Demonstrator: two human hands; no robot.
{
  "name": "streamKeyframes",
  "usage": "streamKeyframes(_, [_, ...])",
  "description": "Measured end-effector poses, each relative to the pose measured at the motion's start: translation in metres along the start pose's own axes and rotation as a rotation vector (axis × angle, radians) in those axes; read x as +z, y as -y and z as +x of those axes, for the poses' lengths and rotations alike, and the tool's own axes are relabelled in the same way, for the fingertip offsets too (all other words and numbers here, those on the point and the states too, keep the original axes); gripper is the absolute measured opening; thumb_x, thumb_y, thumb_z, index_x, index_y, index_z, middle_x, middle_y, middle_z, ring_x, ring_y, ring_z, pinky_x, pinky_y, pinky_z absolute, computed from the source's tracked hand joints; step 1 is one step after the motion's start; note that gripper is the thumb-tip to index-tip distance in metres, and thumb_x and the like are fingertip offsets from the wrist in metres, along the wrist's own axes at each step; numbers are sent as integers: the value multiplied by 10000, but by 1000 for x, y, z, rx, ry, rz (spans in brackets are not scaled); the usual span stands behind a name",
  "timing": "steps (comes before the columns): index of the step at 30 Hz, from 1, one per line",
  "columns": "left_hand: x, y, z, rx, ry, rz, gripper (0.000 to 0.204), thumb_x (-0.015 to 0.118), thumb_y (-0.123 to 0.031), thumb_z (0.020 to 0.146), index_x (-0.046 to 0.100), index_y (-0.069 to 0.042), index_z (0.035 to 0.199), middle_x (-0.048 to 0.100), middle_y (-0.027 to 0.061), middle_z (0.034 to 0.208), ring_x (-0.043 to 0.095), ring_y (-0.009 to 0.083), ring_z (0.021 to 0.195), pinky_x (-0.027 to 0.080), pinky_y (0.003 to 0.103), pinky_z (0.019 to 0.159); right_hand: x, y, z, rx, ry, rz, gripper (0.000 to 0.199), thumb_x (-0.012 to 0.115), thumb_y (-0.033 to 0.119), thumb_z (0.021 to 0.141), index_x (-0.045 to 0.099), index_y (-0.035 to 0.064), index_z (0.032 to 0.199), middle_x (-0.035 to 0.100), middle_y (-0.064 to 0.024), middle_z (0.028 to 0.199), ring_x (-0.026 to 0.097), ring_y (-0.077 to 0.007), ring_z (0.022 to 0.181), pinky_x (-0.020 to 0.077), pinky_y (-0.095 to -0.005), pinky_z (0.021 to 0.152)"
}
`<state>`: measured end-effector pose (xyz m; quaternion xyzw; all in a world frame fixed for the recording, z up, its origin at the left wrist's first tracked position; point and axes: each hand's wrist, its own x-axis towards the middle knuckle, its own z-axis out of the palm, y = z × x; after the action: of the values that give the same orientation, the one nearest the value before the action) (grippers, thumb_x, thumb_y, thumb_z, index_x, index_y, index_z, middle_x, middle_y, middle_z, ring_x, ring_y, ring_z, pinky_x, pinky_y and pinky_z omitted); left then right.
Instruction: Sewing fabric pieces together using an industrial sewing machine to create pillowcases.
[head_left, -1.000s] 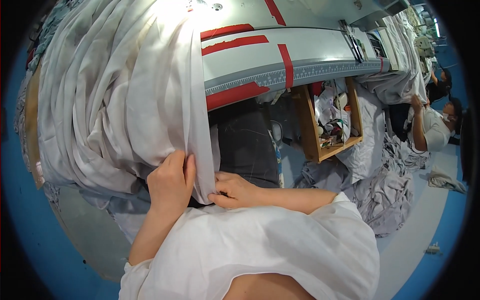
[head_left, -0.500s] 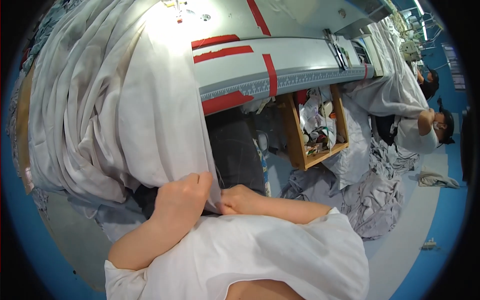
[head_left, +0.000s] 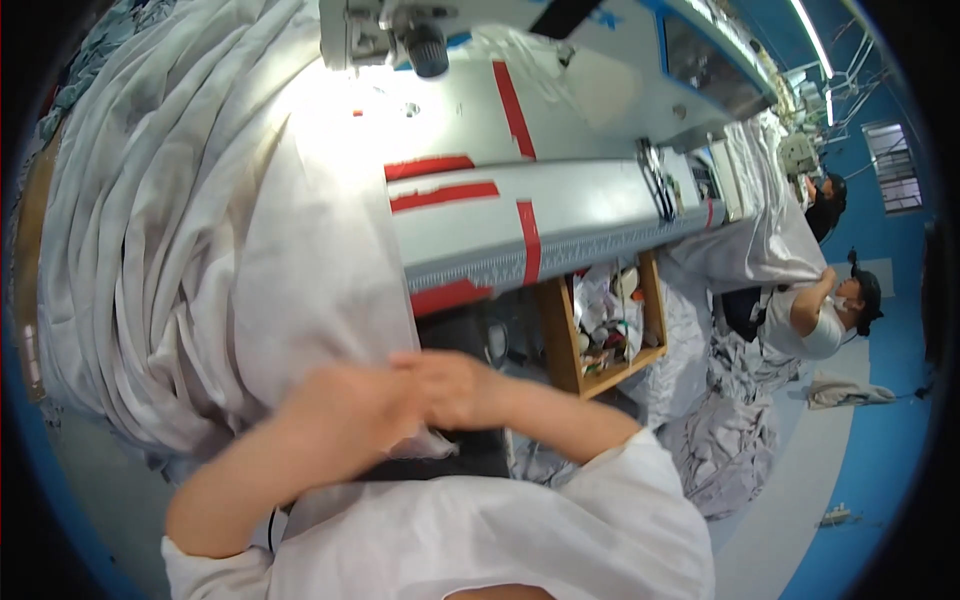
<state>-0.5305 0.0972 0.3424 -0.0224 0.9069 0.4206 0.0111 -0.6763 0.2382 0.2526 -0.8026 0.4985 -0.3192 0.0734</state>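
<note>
A wide sheet of pale grey-white cloth (head_left: 320, 240) hangs in long folds down the left side and under the bright lamp of the sewing machine (head_left: 425, 50). At the cloth's near right edge, my two hands meet. My left hand (head_left: 350, 410) lies over the cloth, smeared by motion, so its fingers cannot be read. Curled fingers on my right hand (head_left: 450, 390) close on the edge beside it. Below both hands, a loose corner of the cloth sticks out.
Red tape strips and a printed ruler (head_left: 480, 268) mark the pale machine table (head_left: 590, 200). Dark tweezers or scissors (head_left: 657, 185) lie farther right. Under the table, an open wooden drawer (head_left: 625, 375) holds odds and ends. Crumpled grey cloth (head_left: 725, 440) covers the floor near a co-worker (head_left: 815, 320).
My view has tilted up, bringing the machine head into sight. My hands have drawn together at the cloth's edge, the right moving in beside the left. The cloth's lower corner has lifted.
</note>
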Motion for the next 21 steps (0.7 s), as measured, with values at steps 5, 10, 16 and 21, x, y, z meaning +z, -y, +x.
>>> streamKeyframes(5, [-98, 146, 102, -40, -931, 411, 282, 604, -203, 868, 586, -5, 1068, 621, 206, 1017, 601, 327, 951, 477, 382, 809, 10, 3, 1, 14, -101, 231, 122, 602, 14, 764, 664, -28, 860, 665, -146, 1011, 648, -256, 988, 521, -391, 899])
streamKeyframes(10, [-133, 190, 154, -331, -902, 611, 453, 682, -312, 811, 581, -9, 1131, 642, 203, 1026, 620, 345, 960, 489, 397, 835, -3, -5, 12, 24, -80, 223, 106, 591, 5, 781, 660, -24, 856, 667, -141, 994, 656, -252, 968, 532, -369, 887])
streamKeyframes(16, [-176, 241, 186, -289, -904, 680, 447, 689, -380, 780, 616, 0, 1004, 651, 205, 943, 623, 364, 883, 478, 422, 797, -20, -16, 31, 61, -46, 252, 100, 618, 29, 780, 666, -6, 860, 665, -130, 1023, 652, -237, 988, 530, -346, 885])
streamKeyframes(21, [-202, 257, 205, -294, -835, 505, 458, 677, -404, 783, 616, 0, 992, 654, 200, 915, 617, 361, 898, 465, 429, 799, -36, -27, 48, 118, -29, 301, 109, 640, 43, 764, 650, 16, 869, 652, -99, 1031, 637, -223, 1016, 524, -347, 894])
